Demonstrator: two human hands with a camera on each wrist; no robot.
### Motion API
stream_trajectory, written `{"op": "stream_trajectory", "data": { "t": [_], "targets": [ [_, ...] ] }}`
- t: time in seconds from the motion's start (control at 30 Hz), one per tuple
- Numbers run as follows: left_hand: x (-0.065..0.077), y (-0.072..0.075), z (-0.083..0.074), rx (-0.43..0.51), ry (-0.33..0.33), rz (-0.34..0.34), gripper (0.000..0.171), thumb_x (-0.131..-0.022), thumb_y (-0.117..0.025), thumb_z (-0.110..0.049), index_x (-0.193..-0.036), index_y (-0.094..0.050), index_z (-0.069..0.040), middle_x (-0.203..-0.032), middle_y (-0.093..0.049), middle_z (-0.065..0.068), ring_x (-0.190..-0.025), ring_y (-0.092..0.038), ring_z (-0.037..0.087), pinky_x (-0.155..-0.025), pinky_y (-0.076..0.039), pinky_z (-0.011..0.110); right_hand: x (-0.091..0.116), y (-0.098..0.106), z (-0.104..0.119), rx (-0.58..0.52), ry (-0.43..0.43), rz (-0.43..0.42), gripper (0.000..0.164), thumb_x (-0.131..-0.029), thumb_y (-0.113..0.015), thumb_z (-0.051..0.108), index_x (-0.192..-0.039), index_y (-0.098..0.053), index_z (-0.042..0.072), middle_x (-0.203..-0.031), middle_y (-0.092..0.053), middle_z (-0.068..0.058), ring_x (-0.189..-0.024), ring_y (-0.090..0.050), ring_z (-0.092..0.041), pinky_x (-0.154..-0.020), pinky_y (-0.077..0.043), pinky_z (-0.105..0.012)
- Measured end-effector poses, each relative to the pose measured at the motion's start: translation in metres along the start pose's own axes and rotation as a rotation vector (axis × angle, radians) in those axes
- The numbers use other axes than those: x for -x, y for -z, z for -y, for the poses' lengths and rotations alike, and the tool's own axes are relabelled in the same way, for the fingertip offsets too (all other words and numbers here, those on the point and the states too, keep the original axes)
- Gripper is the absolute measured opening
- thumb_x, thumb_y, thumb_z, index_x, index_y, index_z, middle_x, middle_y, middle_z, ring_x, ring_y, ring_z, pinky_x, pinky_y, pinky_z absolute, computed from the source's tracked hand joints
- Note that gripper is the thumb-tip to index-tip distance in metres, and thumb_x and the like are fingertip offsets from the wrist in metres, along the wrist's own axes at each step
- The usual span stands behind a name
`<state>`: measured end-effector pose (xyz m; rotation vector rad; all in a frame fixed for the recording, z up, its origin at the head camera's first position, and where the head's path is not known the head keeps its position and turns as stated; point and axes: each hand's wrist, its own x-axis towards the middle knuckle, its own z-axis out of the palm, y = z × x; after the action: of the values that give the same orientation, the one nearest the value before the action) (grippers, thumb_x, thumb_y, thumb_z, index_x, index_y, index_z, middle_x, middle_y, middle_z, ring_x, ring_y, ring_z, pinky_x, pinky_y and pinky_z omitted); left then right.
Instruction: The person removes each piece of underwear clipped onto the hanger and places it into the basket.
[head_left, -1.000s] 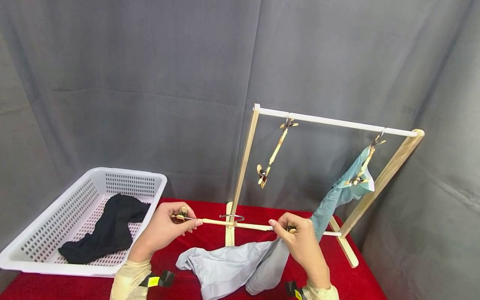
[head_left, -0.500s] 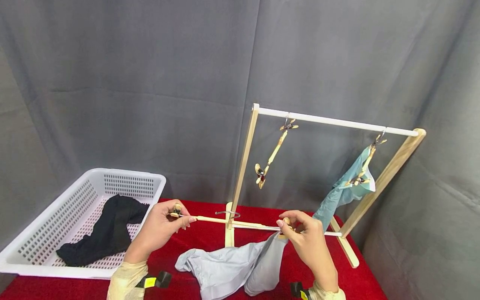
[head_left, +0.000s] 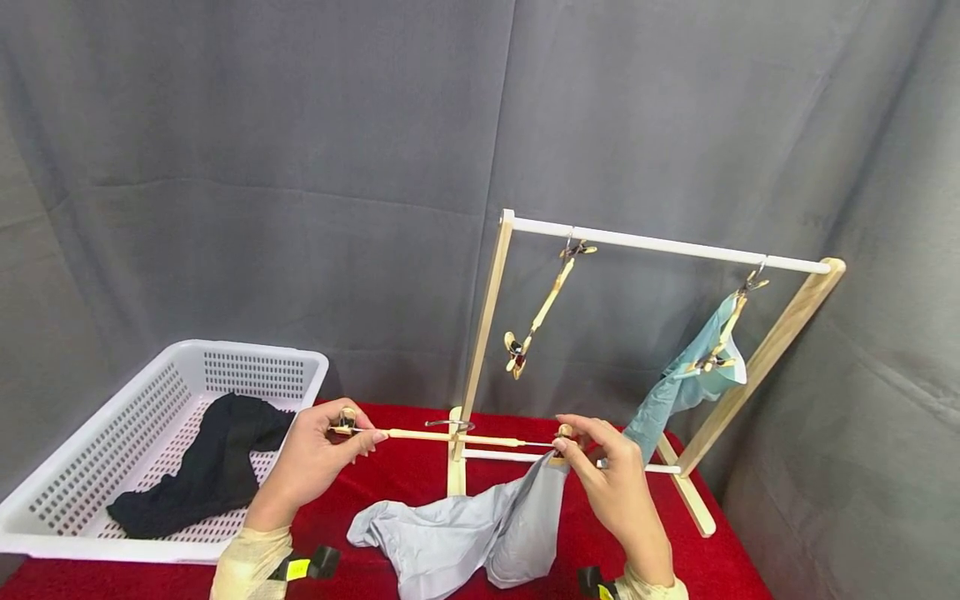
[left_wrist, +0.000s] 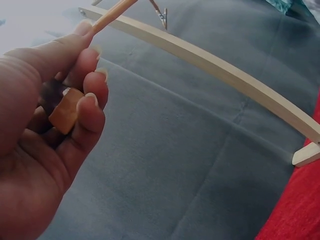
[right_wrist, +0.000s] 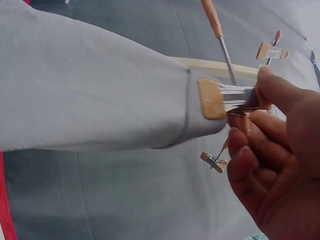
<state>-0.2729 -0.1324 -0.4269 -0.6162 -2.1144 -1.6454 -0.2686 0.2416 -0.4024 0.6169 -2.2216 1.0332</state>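
A wooden clip hanger [head_left: 420,435] with a metal hook spans between my two hands. My left hand [head_left: 318,450] grips its left end, and in the left wrist view the fingers curl round the clip [left_wrist: 66,111] there. With thumb and fingers, my right hand [head_left: 611,475] pinches the clip [right_wrist: 212,100] at the other end. That clip sits over the edge of a light grey garment [head_left: 457,533], which hangs from it and trails onto the red cloth. The garment's kind cannot be told from its folds.
A wooden rack with a white top rail [head_left: 667,243] stands at the right. From it hang a bare clip hanger [head_left: 552,302] and another with a teal garment [head_left: 660,400]. A white basket [head_left: 318,375] at the left holds a black garment [head_left: 202,471].
My right hand has moved right and shows the clip on the grey garment's edge more plainly. The left hand has shifted slightly left with its end of the hanger.
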Motion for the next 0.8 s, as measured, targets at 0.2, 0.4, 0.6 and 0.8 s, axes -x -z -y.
{"op": "stream_trajectory", "data": {
  "t": [0.2,0.4,0.6,0.8],
  "targets": [
    [0.0012,-0.0001,-0.0016,0.017,0.001,-0.009,0.015,-0.086,-0.08,-0.006,-0.085,-0.066,-0.011,-0.074,-0.069,0.002,-0.06,-0.062,0.012,-0.052,-0.053,0.029,-0.0031,-0.0056,-0.0025,-0.039,0.077,-0.124,0.034,-0.078,-0.083,-0.004,-0.109,-0.076,0.011,-0.084,-0.066,0.002,-0.077,-0.053,-0.007,-0.061,-0.046,-0.018],
    [0.0017,0.0001,-0.004,0.019,0.004,-0.02,0.013,-0.087,-0.08,-0.006,-0.086,-0.067,-0.011,-0.074,-0.069,0.002,-0.06,-0.062,0.013,-0.052,-0.053,0.029,-0.0042,-0.0086,-0.0044,-0.09,0.133,-0.162,0.034,-0.075,-0.081,-0.012,-0.106,-0.075,0.002,-0.085,-0.068,-0.005,-0.082,-0.053,-0.008,-0.066,-0.045,-0.018],
    [0.0023,0.0017,-0.0057,0.01,0.0,-0.032,0.014,-0.086,-0.08,-0.005,-0.087,-0.067,-0.012,-0.074,-0.068,0.002,-0.06,-0.061,0.013,-0.052,-0.053,0.029,-0.0029,-0.0107,-0.0073,-0.088,0.128,-0.164,0.034,-0.074,-0.082,-0.012,-0.104,-0.076,0.001,-0.084,-0.07,-0.006,-0.081,-0.054,-0.014,-0.069,-0.044,-0.017],
    [0.002,0.0017,-0.005,0.014,-0.01,-0.033,0.014,-0.086,-0.08,-0.004,-0.086,-0.068,-0.012,-0.073,-0.068,0.001,-0.059,-0.061,0.014,-0.051,-0.052,0.029,-0.0029,-0.0098,-0.0053,-0.081,0.14,-0.163,0.031,-0.076,-0.083,-0.008,-0.104,-0.077,0.002,-0.082,-0.07,-0.004,-0.079,-0.053,-0.016,-0.07,-0.044,-0.017]
  ]
}}
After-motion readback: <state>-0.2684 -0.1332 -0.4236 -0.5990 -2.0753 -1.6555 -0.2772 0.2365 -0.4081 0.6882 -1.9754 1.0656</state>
